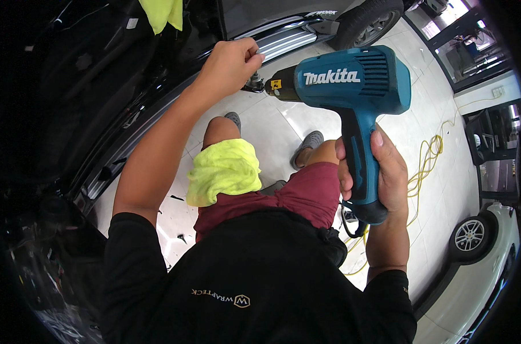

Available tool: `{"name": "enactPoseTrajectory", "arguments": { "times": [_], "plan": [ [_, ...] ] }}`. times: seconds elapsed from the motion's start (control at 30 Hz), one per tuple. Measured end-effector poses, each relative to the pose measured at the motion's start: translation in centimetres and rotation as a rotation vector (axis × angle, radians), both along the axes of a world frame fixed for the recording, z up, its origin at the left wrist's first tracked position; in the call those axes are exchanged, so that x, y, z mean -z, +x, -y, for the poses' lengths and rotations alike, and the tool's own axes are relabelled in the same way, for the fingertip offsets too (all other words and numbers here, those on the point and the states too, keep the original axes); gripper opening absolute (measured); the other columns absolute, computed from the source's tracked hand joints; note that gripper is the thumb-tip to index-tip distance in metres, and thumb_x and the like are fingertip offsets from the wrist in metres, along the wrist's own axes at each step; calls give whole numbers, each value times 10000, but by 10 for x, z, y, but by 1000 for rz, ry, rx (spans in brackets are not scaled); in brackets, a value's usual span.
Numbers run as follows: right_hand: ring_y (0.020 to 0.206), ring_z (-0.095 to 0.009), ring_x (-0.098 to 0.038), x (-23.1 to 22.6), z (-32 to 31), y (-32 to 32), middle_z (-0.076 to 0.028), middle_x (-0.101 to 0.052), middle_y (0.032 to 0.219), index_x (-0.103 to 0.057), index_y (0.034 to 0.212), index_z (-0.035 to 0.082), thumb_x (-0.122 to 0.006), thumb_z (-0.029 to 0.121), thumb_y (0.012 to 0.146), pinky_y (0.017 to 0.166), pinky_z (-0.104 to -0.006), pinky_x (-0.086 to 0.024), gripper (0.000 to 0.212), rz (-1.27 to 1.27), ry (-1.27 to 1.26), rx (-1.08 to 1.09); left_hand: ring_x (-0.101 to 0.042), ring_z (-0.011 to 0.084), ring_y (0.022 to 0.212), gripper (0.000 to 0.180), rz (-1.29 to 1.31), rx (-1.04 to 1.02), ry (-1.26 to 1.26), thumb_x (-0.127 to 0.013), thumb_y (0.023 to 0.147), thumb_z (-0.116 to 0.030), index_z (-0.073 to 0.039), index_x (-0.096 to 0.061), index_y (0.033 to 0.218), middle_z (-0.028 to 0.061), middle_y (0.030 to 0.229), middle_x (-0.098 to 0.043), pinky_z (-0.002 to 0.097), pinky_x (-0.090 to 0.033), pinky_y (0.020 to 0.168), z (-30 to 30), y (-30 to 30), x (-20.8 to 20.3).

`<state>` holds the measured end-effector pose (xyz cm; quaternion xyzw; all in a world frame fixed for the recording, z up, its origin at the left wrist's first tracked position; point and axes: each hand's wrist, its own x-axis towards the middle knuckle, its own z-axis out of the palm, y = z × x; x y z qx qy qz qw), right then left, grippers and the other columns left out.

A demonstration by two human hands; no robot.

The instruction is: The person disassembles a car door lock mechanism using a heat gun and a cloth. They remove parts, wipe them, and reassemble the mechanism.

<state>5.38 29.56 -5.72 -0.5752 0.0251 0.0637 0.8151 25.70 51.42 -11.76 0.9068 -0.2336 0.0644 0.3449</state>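
Pale floor tiles [272, 132] stretch between a dark car [128, 63] on the left and a white car [484, 269] at the lower right; a yellow cord [430, 160] lies in loose coils on the right. Between the cars, a heat gun [352, 83] is held up off the floor, to the right of the dark car. The right hand [391, 172] is closed around its handle [370, 149]. The left hand [232, 66] is narrow, its fingers curled in beside the car's lower edge; whether it pinches anything or touches the bodywork cannot be told. A small metallic part [253, 83] shows below its fingers, just beside the nozzle; what it belongs to is unclear.

The step in hand appears to be localised heating at this edge, one hand aiming and the other working or guiding. The next move would call for a steady nozzle, with the hot outlet kept clear of the left fingers and paintwork.

The gun is teal, with a rounded rear housing, dark slotted vents [372, 71] and black inlays on the handle. Its black nozzle [286, 86] bears a small yellow label [276, 84] and points left. Its body lies nearly level in view, the handle downward. A lime towel [223, 172] drapes the left thigh; a matching cloth [163, 14] lies at the top.
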Motion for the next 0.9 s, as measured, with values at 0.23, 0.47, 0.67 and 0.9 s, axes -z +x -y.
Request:
{"name": "enactPoseTrajectory", "arguments": {
  "times": [0.23,0.47,0.67,0.9],
  "plan": [
    [569,-157,-594,1,-5,2,-170,-559,908,-364,1210,-78,-407,368,993,466,-256,-516,498,27,22,-3,-593,199,602,238,23,-63,17,-653,878,-220,17,-642,871,151,725,-650,317,-467,565,7,7,-1],
    [575,-160,-589,10,-10,5,-167,-553,908,-370,1207,-51,-404,358,996,467,-262,-513,462,14,90,-37,-601,200,610,236,2,-81,9,-653,873,-214,21,-642,860,158,733,-653,309,-473,577,10,5,1],
    [578,-171,-591,13,-4,4,-171,-552,912,-382,1177,-46,-396,362,1000,467,-272,-513,445,19,112,-42,-603,201,606,238,17,-49,25,-662,862,-218,20,-645,862,153,721,-651,311,-472,574,10,4,-3],
    [556,-181,-589,14,1,4,-185,-557,905,-384,1148,-55,-395,356,1001,444,-267,-509,437,23,123,-7,-598,206,602,230,-23,-55,21,-667,856,-216,13,-645,870,157,712,-643,320,-464,568,12,3,-1]
  ]
}}
